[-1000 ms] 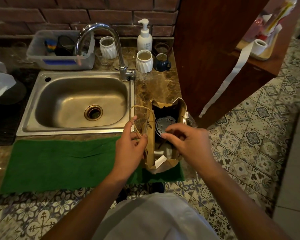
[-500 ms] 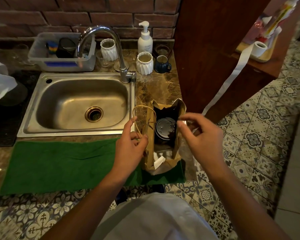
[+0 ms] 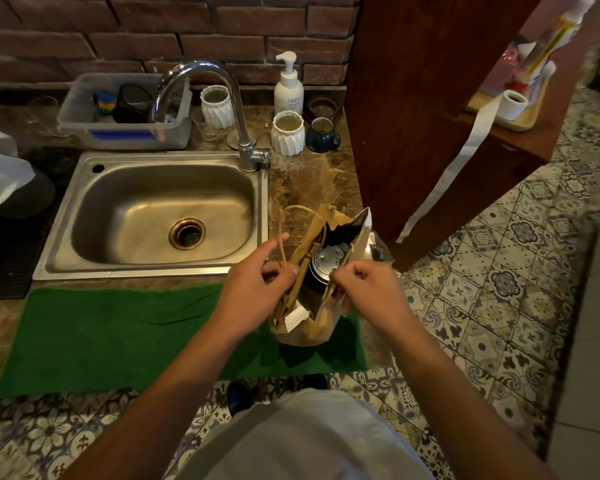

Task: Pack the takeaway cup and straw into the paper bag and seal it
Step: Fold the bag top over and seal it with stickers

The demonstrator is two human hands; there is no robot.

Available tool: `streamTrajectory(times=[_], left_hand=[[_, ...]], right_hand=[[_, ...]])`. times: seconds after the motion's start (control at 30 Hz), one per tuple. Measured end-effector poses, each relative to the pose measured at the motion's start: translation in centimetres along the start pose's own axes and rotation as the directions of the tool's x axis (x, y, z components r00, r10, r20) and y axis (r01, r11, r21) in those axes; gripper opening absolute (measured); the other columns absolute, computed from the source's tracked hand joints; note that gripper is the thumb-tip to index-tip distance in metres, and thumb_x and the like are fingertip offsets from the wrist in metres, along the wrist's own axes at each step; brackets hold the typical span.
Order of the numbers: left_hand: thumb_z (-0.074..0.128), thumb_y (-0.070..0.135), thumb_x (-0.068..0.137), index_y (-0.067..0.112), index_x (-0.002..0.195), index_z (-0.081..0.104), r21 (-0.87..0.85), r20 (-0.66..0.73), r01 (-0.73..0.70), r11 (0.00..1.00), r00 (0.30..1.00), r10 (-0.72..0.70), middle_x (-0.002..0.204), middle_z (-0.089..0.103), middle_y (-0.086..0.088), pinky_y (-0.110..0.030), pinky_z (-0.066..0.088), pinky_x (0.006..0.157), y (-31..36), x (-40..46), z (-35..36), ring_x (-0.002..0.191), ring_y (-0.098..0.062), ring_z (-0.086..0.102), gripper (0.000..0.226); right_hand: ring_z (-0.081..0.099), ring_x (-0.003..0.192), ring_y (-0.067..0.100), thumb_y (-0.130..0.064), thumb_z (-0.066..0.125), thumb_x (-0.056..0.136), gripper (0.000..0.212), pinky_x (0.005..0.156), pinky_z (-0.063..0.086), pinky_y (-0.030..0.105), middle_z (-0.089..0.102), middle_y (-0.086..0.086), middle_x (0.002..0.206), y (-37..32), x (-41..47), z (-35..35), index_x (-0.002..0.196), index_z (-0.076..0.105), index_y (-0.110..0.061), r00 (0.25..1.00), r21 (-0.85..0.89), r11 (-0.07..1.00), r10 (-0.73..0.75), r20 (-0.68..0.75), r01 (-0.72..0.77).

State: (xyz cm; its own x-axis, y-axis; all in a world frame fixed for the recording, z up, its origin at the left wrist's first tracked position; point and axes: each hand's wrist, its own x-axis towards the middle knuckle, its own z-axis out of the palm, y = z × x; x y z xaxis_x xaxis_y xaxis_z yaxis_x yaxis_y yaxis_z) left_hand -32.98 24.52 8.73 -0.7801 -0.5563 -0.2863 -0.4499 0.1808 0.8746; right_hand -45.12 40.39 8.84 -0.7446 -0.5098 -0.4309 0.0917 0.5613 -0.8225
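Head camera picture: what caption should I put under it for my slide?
Two hands, left and right, pinch the open paper bag with the lidded cup inside, beside the sink.

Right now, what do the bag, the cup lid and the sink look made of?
Bag: brown kraft paper, matte, creased, twine-like handles. Cup lid: probably moulded plastic, dark with a dull sheen and embossed marks. Sink: stainless steel by its brushed grey shine.

I see the brown paper bag (image 3: 310,327) standing upright on the table's right end, its mouth open and a twine handle looping up on its left side. The takeaway cup (image 3: 328,263) sits inside it, dark lid facing up.
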Motion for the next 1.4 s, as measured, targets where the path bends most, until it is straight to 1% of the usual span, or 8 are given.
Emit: streamTrajectory(times=[0.2, 0.33, 0.5, 0.63, 0.83, 1.03, 1.2, 1.4], left_hand=[[0.062, 0.081, 0.070, 0.044, 0.155, 0.027, -0.020, 0.268, -0.046, 0.999, 0.962, 0.049, 0.149, 0.048, 0.018, -0.042, 0.050, 0.106, 0.0, -1.0, -0.7, 0.134, -0.006, 0.050, 0.099], [0.073, 0.074, 0.068, 0.049, 0.151, 0.029, -0.131, 0.057, -0.021, 0.991, 0.998, 0.028, 0.145, 0.049, 0.020, -0.030, 0.050, 0.097, -0.9, -2.4, -0.9, 0.127, -0.003, 0.052, 0.097], [0.086, 0.044, 0.072, 0.044, 0.153, 0.028, -0.019, -0.222, -0.017, 1.000, 0.975, 0.013, 0.119, 0.028, 0.051, -0.011, 0.031, 0.093, -3.1, -3.2, -0.5, 0.107, 0.037, 0.030, 0.099], [0.084, 0.022, 0.081, 0.037, 0.154, 0.028, -0.016, -0.268, -0.064, 0.998, 0.962, 0.058, 0.123, 0.027, 0.050, 0.006, 0.025, 0.087, -3.3, -2.6, 0.3, 0.110, 0.036, 0.034, 0.093], [0.078, 0.014, 0.086, 0.038, 0.155, 0.029, -0.076, -0.285, -0.036, 0.996, 0.958, 0.013, 0.122, 0.035, 0.044, -0.025, 0.032, 0.104, -2.5, -0.9, -0.9, 0.124, 0.001, 0.042, 0.088], [0.077, 0.014, 0.087, 0.042, 0.154, 0.028, -0.112, -0.239, -0.014, 0.994, 0.971, -0.014, 0.112, 0.037, 0.042, -0.023, 0.031, 0.098, -2.9, -0.2, -2.4, 0.097, 0.037, 0.039, 0.088], [0.075, 0.006, 0.088, 0.037, 0.155, 0.029, -0.134, -0.226, -0.023, 0.991, 0.974, -0.008, 0.107, 0.038, 0.038, -0.004, 0.028, 0.080, -2.4, -0.2, -2.0, 0.085, 0.043, 0.038, 0.088], [0.074, -0.001, 0.085, 0.038, 0.154, 0.032, -0.156, -0.238, -0.006, 0.988, 0.971, -0.031, 0.109, 0.043, 0.038, -0.019, 0.034, 0.094, -2.2, 0.1, -2.2, 0.090, 0.043, 0.038, 0.089]], right_hand=[[0.063, 0.048, 0.018, -0.016, 0.058, 0.099, 0.023, 0.040, 0.039, 0.023, 0.074, 0.006, 0.063, -1.1, -0.2, 2.0, 0.084, 0.069, -0.003, 0.981, 0.363, 0.913, 0.191, 0.024, -0.187], [0.060, 0.048, 0.017, -0.018, 0.056, 0.102, 0.023, 0.041, 0.037, 0.025, 0.079, 0.011, 0.076, -1.1, 0.0, 2.6, 0.089, 0.069, -0.004, 0.973, 0.468, 0.855, 0.224, 0.058, -0.224], [0.053, 0.046, 0.014, -0.020, 0.056, 0.100, 0.027, 0.040, 0.036, 0.024, 0.078, 0.020, 0.090, -1.2, 0.6, 3.2, 0.084, 0.069, -0.004, 0.986, 0.533, 0.829, 0.148, 0.082, -0.168], [0.048, 0.046, 0.012, -0.026, 0.056, 0.102, 0.028, 0.038, 0.034, 0.020, 0.079, 0.019, 0.093, -1.3, 0.7, 4.0, 0.088, 0.072, -0.007, 0.979, 0.425, 0.888, 0.114, 0.167, -0.176], [0.059, 0.055, 0.006, -0.029, 0.057, 0.103, 0.022, 0.046, 0.043, 0.016, 0.078, 0.001, 0.087, -1.2, 0.0, 1.4, 0.102, 0.075, -0.015, 0.950, 0.089, 0.988, -0.148, 0.275, 0.128], [0.069, 0.080, 0.012, -0.028, 0.075, 0.090, 0.017, 0.071, 0.058, 0.025, 0.074, -0.005, 0.089, 0.6, 2.1, -5.4, 0.107, 0.075, -0.025, 0.942, -0.013, 0.954, -0.299, -0.152, 0.301], [0.069, 0.095, 0.006, -0.028, 0.076, 0.092, 0.012, 0.085, 0.057, 0.031, 0.075, -0.009, 0.102, 1.5, 4.8, -4.5, 0.103, 0.079, -0.027, 0.897, -0.134, 0.904, -0.423, -0.130, 0.406], [0.061, 0.066, 0.007, -0.019, 0.080, 0.088, 0.012, 0.065, 0.051, 0.024, 0.067, -0.012, 0.072, 2.3, 7.0, -3.7, 0.094, 0.070, -0.022, 0.943, 0.098, 0.938, -0.325, -0.075, 0.331]])
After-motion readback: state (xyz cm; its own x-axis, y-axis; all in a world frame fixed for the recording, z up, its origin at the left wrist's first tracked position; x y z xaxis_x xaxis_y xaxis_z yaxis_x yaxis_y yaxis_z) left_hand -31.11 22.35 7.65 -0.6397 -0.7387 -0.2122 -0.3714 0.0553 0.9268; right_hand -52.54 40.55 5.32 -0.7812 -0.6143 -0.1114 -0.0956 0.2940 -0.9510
